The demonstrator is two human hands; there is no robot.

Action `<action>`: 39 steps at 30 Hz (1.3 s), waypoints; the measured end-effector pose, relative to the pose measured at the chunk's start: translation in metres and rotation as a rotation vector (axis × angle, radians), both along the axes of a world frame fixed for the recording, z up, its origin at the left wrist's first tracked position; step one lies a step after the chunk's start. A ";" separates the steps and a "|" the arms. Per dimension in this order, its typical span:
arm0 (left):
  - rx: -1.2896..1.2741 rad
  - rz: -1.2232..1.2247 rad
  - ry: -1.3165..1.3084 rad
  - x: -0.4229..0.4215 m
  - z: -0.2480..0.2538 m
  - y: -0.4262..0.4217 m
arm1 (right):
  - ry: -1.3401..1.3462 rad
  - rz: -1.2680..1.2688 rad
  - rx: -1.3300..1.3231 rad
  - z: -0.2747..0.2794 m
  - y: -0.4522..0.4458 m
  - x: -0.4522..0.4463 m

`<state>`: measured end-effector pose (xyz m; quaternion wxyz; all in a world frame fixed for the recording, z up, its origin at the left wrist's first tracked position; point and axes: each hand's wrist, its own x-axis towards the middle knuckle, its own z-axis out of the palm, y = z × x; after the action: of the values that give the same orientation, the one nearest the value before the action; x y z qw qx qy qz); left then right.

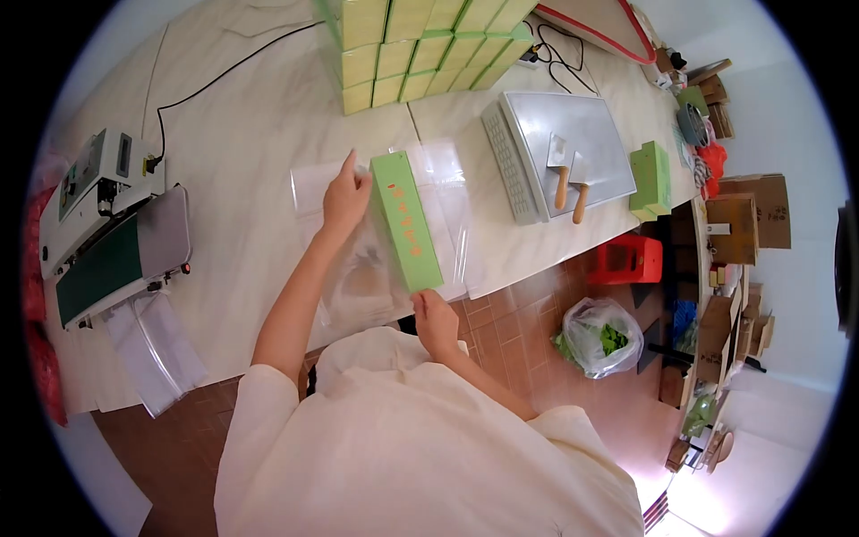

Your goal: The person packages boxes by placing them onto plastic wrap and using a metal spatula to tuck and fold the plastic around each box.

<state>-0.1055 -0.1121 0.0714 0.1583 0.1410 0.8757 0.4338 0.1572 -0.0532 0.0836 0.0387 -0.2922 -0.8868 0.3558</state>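
A long green box (407,221) with orange lettering lies on clear plastic bags (444,170) spread across the marble-patterned table. Just left of the box's far half is my left hand (345,199), its index finger stretched out and its thumb close to the box's side. My right hand (435,324) is closed at the box's near end, by the table's front edge. What its fingers hold, if anything, is hidden.
Stacked green boxes (412,54) stand at the back. A sealing machine (121,210) is on the left, with plastic sleeves (157,349) below it. Two wooden-handled scrapers (579,190) lie on a metal-topped unit (573,116). A red stool (626,259) and a bag of greens (599,338) occupy the floor.
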 end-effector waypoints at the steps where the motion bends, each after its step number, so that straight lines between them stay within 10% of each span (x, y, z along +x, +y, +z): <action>1: 0.007 0.003 0.000 -0.001 0.000 0.008 | -0.021 -0.056 -0.042 -0.002 0.006 0.002; 6: 0.372 0.161 0.117 0.010 -0.030 0.021 | -0.089 -0.114 -0.137 -0.023 0.033 0.012; 13: 0.240 0.039 -0.128 0.069 -0.082 0.013 | -0.341 -0.120 -0.115 -0.020 0.047 0.014; 22: 0.431 0.009 -0.319 0.077 -0.114 0.023 | 0.121 0.152 0.426 -0.020 0.030 -0.087; 27: 0.363 0.097 -1.064 0.085 -0.042 0.001 | -0.105 0.079 0.330 -0.029 0.022 -0.107; 39: 0.569 0.165 -1.007 0.115 -0.092 -0.027 | 0.135 0.139 -0.161 -0.023 0.163 -0.074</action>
<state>0.0091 -0.1393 -0.0207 0.4766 -0.1145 0.5497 0.6764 0.0828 0.1094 0.0604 0.0498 -0.2079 -0.8688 0.4467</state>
